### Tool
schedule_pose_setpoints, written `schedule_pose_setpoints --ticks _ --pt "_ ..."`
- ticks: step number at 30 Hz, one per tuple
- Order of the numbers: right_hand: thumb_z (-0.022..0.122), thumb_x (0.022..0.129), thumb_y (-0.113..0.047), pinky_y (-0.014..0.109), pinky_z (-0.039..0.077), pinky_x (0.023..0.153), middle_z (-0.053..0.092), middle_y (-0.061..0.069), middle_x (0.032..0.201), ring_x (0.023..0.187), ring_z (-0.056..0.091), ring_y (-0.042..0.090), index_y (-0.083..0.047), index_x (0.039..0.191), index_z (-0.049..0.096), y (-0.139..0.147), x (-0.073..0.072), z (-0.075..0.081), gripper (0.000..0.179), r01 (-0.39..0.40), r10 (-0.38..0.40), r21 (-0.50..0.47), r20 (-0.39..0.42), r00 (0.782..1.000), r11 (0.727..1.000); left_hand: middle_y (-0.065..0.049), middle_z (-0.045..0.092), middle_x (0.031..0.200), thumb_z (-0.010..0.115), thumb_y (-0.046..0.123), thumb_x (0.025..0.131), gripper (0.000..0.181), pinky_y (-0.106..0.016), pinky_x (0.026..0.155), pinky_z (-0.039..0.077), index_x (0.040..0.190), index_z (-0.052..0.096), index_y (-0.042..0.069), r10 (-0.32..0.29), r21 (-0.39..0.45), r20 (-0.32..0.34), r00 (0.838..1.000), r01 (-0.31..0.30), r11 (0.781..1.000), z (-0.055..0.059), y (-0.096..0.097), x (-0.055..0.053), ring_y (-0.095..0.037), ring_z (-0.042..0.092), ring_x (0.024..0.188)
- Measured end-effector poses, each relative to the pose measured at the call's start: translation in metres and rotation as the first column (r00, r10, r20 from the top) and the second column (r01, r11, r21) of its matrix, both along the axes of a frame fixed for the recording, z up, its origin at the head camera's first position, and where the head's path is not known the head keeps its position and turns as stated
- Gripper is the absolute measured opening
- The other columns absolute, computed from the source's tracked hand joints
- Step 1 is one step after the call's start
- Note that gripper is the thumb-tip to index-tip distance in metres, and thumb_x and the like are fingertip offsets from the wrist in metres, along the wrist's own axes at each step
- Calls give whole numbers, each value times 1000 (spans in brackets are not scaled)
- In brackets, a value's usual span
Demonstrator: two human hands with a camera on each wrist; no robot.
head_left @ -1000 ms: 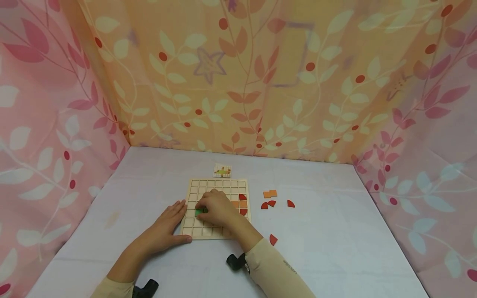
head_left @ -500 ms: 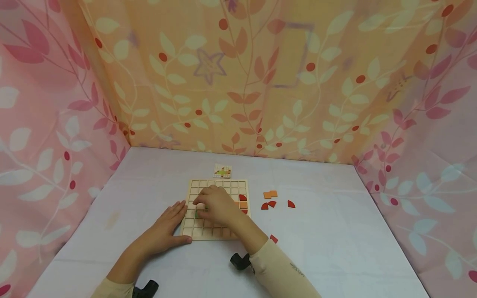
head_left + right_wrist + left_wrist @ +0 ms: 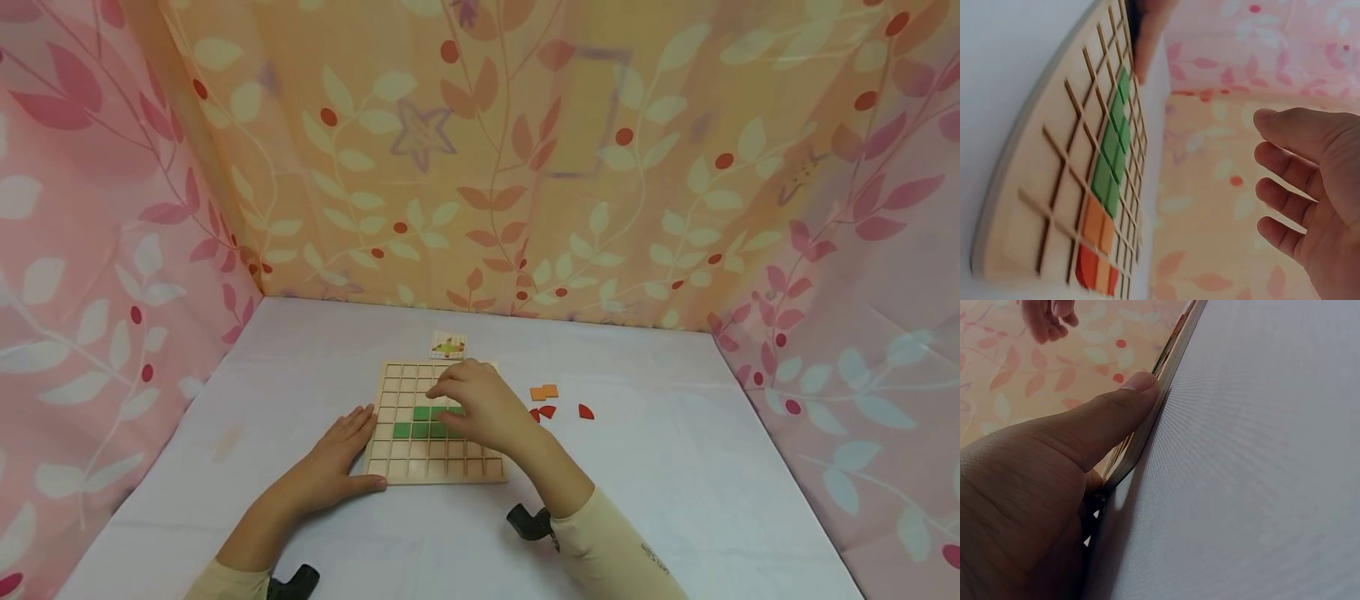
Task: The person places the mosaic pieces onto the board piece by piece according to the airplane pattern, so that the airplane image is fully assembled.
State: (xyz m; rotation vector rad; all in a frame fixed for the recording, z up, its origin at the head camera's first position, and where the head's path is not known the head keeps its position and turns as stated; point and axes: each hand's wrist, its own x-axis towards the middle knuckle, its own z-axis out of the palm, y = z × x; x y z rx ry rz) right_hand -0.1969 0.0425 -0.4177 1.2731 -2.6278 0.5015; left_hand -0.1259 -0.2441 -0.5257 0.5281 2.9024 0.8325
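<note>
A wooden grid board (image 3: 450, 472) lies on the white table. Green square tiles (image 3: 421, 430) fill parts of two neighbouring rows on it. The right wrist view shows orange tiles (image 3: 1092, 219) and red rounded pieces (image 3: 1085, 267) beyond the green at one end; from the head these are behind my right hand. My left hand (image 3: 330, 458) lies along the board's left side, fingers straight, thumb (image 3: 1138, 387) on the near left corner. Above the board's right half hovers my right hand (image 3: 483, 408), its fingers loosely bent and apart, with nothing between them.
Behind the board is a small pattern card (image 3: 448, 346). To the right lie two orange squares (image 3: 551, 391) and several red quarter-round pieces (image 3: 586, 412). Floral cloth walls (image 3: 480, 208) rise at the back and both sides.
My right hand has lifted off the green tiles and moved right over the board, uncovering them. Its forearm now hides a red piece near the front. My left hand has stayed put.
</note>
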Motion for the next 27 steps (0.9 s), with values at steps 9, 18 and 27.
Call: schedule_pose_setpoints --ticks 9,18,27 --pt "81 88 -18 43 45 104 69 -8 113 117 57 18 -22 115 77 49 -3 9 28 26 -25 -56 20 999 998 -12 20 171 77 63 81 112 -58 126 15 161 28 3 5 -6 2 1000 -5 1000 -1 0 -1 -34 15 158" --pt "83 85 -15 44 44 107 69 -8 114 118 57 16 -22 113 77 96 -8 -2 30 132 -127 -56 73 989 990 -12 21 170 78 63 80 113 -59 125 15 161 28 2 8 -18 10 1000 -8 1000 -1 1 -2 -35 15 158" --pt "84 85 -15 47 43 109 70 -6 118 120 57 18 -22 113 77 122 -16 -22 29 202 -190 -59 163 968 978 -13 20 170 78 62 81 112 -59 125 15 161 28 2 7 -11 20 1000 -7 1000 0 1 -1 -36 15 158"
